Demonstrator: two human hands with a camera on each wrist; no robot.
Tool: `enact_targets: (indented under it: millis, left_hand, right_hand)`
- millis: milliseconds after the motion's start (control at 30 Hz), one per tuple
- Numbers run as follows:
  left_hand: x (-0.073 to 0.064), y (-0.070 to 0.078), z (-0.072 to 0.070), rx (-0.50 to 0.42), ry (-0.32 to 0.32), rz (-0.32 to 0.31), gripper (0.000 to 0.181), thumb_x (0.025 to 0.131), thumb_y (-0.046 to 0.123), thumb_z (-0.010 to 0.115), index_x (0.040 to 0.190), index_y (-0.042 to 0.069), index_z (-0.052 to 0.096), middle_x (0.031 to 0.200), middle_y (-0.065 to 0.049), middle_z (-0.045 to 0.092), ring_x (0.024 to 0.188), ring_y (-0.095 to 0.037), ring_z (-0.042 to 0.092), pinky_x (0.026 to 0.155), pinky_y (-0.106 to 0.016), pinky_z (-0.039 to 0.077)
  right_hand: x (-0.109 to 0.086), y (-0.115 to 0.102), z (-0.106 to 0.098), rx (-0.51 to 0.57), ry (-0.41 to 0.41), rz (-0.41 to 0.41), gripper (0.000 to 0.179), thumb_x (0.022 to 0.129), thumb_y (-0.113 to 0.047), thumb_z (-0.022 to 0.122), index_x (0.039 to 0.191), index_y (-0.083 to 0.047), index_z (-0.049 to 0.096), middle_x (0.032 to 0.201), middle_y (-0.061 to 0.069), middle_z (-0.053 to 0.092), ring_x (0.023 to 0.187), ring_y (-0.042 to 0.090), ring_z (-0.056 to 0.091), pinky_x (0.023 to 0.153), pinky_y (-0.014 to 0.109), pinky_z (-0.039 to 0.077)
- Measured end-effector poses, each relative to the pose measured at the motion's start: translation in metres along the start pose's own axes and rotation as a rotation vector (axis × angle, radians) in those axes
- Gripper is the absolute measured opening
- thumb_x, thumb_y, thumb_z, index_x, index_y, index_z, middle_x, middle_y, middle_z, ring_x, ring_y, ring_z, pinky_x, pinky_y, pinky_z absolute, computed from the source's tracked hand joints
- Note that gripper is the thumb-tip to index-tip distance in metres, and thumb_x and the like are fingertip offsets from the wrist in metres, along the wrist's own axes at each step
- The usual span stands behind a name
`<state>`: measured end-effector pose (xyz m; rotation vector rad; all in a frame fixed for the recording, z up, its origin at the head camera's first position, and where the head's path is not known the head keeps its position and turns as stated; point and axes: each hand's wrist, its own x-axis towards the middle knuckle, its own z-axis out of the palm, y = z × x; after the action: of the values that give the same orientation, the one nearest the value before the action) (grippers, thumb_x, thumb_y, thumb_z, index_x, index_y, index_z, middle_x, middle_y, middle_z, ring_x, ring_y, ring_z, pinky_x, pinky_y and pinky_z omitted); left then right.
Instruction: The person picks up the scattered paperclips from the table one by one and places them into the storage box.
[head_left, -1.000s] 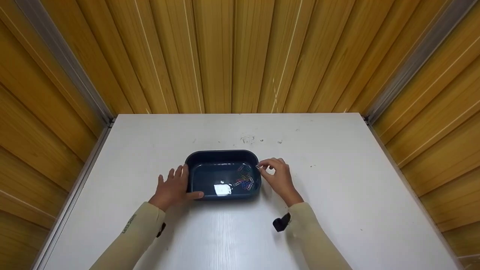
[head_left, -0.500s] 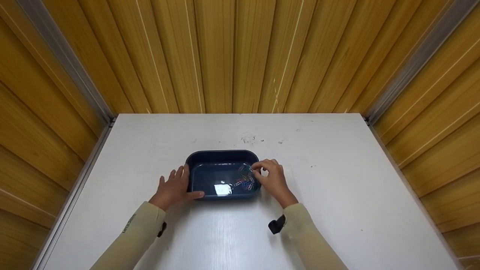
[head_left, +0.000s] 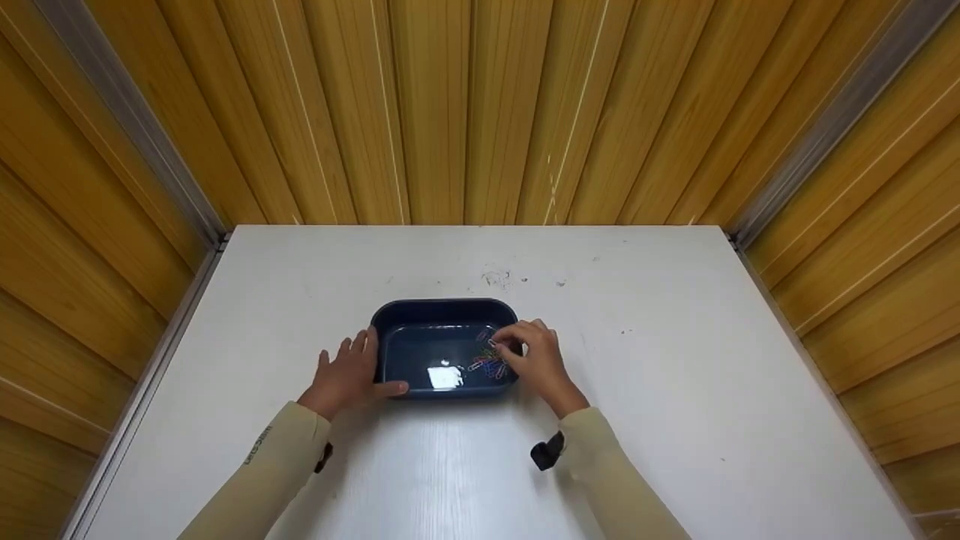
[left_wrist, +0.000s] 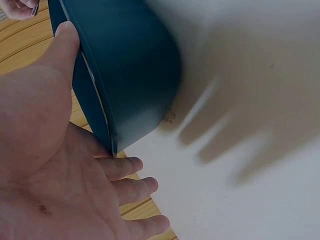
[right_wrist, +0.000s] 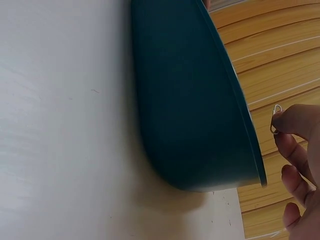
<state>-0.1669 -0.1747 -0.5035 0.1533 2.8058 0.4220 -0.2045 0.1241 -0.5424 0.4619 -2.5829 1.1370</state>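
A dark blue rectangular basin stands on the white table. Several coloured paper clips lie in a loose heap at its right end. My right hand is over that end and pinches one pale paper clip between thumb and index finger, above the rim in the right wrist view. At the basin's left end, my left hand rests against the wall with its fingers spread and fairly straight. Its thumb lies along the front rim.
The white table runs back to a yellow wood-patterned wall, with similar walls at both sides. Small dark marks dot the table behind the basin. A black strap device sits at my right wrist.
My right hand has moved left with the pinched paper clip, from outside the basin's right rim to over the heap. The left hand and the basin stay in place.
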Motion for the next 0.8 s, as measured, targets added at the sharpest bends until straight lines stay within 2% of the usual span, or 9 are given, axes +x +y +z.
enact_targets:
  millis: [433,800]
  left_hand:
    - [-0.0014,0.0015,-0.0010,-0.004,0.002,0.002,0.114,0.080,0.062,0.068,0.153,-0.004,0.010,0.157,-0.027,0.022,0.145,-0.046,0.022,0.111,-0.071,0.015]
    - [-0.0003,0.0004,0.0003,0.001,0.001,0.000,0.115,0.080,0.063,0.067,0.153,-0.004,0.010,0.158,-0.026,0.022,0.145,-0.045,0.023,0.111,-0.071,0.016]
  right_hand:
    - [-0.0008,-0.0022,0.0023,0.012,-0.033,0.015,0.011,0.082,-0.015,0.077,0.091,-0.021,0.074,0.092,-0.006,0.072,0.088,0.015,0.056,0.081,0.033,0.032]
    - [-0.0007,-0.0001,-0.0040,0.033,0.000,0.021,0.016,0.082,-0.013,0.077,0.096,-0.020,0.074,0.093,-0.005,0.072,0.087,0.015,0.054,0.081,0.035,0.033]
